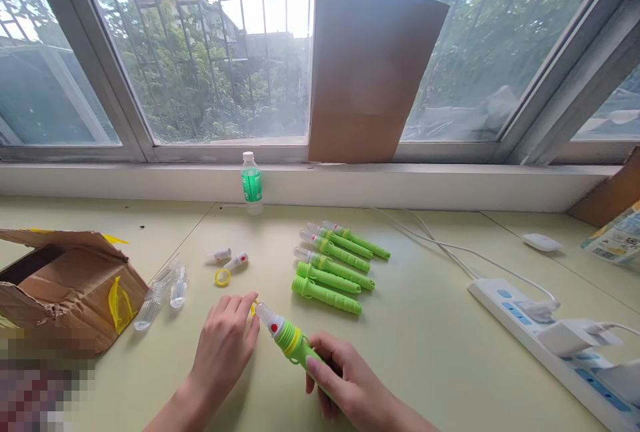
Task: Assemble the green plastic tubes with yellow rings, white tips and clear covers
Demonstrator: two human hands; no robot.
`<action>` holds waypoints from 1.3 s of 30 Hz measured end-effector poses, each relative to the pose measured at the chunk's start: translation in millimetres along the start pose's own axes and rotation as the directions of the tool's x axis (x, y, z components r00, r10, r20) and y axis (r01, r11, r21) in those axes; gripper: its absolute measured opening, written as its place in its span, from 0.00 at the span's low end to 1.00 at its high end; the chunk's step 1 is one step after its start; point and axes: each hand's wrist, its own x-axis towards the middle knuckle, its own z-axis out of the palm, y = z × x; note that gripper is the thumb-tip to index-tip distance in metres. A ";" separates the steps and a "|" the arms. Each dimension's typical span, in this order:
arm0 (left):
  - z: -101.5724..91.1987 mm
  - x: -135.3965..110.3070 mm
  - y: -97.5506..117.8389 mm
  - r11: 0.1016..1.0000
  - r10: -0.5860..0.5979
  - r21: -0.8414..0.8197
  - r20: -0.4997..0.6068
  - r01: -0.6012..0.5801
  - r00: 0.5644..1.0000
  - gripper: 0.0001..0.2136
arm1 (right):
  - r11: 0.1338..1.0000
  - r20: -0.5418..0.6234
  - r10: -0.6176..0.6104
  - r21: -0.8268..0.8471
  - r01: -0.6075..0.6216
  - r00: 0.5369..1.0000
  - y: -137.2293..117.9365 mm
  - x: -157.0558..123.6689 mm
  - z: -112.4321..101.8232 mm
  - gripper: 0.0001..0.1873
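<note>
My right hand point(345, 379) is wrapped round the lower part of a green light stick point(300, 345). The stick is tilted, its clear tip pointing up and left. It has a white collar with a red button and a yellow ring at the top of the ribbed green handle. My left hand point(227, 332) pinches a small yellow ring point(254, 307) beside the clear tip; the fingers partly hide it. Ahead lie two small white-and-clear light heads point(236, 261) and a loose yellow ring point(223, 277).
Several green sticks point(327, 295) lie in a row, some with light heads. Clear plastic tubes point(179, 285) lie by an open cardboard box point(75, 285) at left. A bottle point(251, 182) stands by the window ledge. A power strip point(520, 325) with cables occupies the right.
</note>
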 end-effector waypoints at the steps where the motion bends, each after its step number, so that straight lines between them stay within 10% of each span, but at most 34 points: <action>1: 0.0 0.0 0.2 1.000 -0.002 -0.002 -0.004 0.002 1.000 0.15 | 1.000 -0.001 0.001 -0.001 -0.001 1.000 0.0 -0.1 0.1 0.17; 24: 1.1 0.1 -1.9 0.999 0.033 -0.004 -0.039 -0.033 0.999 0.16 | 1.000 -0.001 0.000 0.004 0.000 1.000 -1.3 -0.7 0.2 0.17; 39: -0.8 1.5 1.1 0.996 -0.088 -0.012 0.145 0.090 0.985 0.12 | 1.000 0.001 -0.003 0.009 0.003 1.000 -0.9 0.2 -1.1 0.16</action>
